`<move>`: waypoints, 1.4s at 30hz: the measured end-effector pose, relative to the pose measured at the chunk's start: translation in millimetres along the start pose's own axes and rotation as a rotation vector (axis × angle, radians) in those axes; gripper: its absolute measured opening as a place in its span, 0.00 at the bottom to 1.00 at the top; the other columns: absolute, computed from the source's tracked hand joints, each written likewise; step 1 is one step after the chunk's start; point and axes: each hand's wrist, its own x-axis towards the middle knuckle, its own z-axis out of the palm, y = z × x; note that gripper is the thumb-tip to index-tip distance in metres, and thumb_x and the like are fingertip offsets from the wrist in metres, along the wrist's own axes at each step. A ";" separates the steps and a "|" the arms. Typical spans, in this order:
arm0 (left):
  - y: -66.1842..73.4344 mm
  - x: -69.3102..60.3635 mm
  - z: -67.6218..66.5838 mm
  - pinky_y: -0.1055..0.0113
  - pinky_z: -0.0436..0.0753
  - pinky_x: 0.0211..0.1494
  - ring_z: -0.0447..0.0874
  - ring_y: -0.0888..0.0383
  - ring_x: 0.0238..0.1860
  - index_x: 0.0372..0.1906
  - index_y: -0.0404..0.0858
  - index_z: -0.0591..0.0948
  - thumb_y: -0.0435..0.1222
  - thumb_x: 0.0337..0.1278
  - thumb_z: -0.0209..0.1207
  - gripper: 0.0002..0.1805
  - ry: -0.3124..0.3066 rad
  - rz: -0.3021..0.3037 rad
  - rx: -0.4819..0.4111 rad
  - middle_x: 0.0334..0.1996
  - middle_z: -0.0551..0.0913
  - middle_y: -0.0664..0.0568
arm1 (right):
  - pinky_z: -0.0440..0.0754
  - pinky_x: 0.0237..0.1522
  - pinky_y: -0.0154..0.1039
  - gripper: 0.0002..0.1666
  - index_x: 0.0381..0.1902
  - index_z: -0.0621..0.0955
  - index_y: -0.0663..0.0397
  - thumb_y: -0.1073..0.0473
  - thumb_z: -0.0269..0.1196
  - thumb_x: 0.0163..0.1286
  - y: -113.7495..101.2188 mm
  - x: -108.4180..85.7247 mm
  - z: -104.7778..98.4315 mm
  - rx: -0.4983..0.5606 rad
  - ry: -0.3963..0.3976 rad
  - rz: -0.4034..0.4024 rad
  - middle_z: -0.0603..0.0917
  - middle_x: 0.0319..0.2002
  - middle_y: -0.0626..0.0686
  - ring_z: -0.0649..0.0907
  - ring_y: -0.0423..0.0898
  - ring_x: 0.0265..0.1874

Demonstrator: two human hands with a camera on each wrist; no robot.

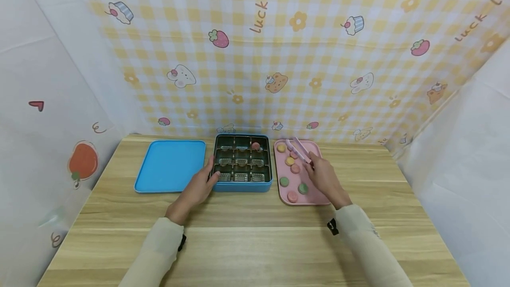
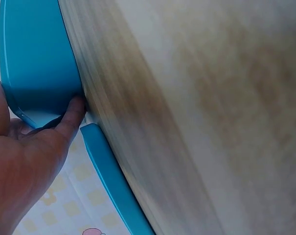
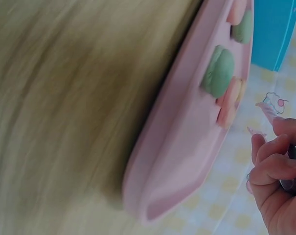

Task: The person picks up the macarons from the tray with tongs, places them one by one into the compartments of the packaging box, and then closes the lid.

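Observation:
My left hand (image 1: 200, 186) rests against the left side of a blue box (image 1: 243, 187) with a dark tray of several compartments; its thumb lies at the front left corner. In the left wrist view the hand (image 2: 33, 164) touches the box wall (image 2: 40, 54). One pink macaron (image 1: 256, 146) sits in the back right compartment. My right hand (image 1: 323, 177) holds pink tongs (image 1: 299, 150) over the back of a pink tray (image 1: 316, 197), their arms spread apart. On that tray lie yellow (image 1: 290, 161), pink (image 1: 292, 196) and green macarons (image 1: 303, 188).
A blue lid (image 1: 171, 166) lies to the left of the box. The wooden table (image 1: 255, 242) ends at a checked cloth (image 1: 239, 56) behind the box and trays. White cloth hangs on both sides.

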 end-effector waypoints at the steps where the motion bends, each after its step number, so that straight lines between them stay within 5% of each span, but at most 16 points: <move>1: 0.1 -0.1 0.0 0.41 0.58 0.74 0.48 0.36 0.76 0.79 0.33 0.39 0.43 0.80 0.42 0.38 0.001 0.002 -0.001 0.78 0.46 0.35 | 0.71 0.19 0.36 0.07 0.40 0.77 0.63 0.63 0.61 0.72 1.6 -0.9 0.1 -0.003 -0.003 0.004 0.79 0.23 0.55 0.75 0.45 0.18; 21: 0.5 -0.9 0.6 0.41 0.58 0.74 0.48 0.37 0.76 0.79 0.33 0.39 0.43 0.80 0.43 0.38 0.006 0.004 -0.017 0.78 0.45 0.36 | 0.69 0.18 0.35 0.07 0.34 0.74 0.60 0.63 0.59 0.73 9.0 -1.8 8.6 -0.009 -0.103 0.065 0.76 0.21 0.54 0.74 0.44 0.18; 42: 2.2 -0.7 -0.2 0.40 0.59 0.73 0.49 0.36 0.76 0.79 0.32 0.39 0.43 0.80 0.43 0.38 0.001 -0.001 -0.009 0.78 0.44 0.35 | 0.69 0.19 0.37 0.08 0.34 0.74 0.61 0.63 0.59 0.74 8.7 -0.3 11.2 -0.040 -0.063 0.016 0.75 0.20 0.54 0.74 0.46 0.18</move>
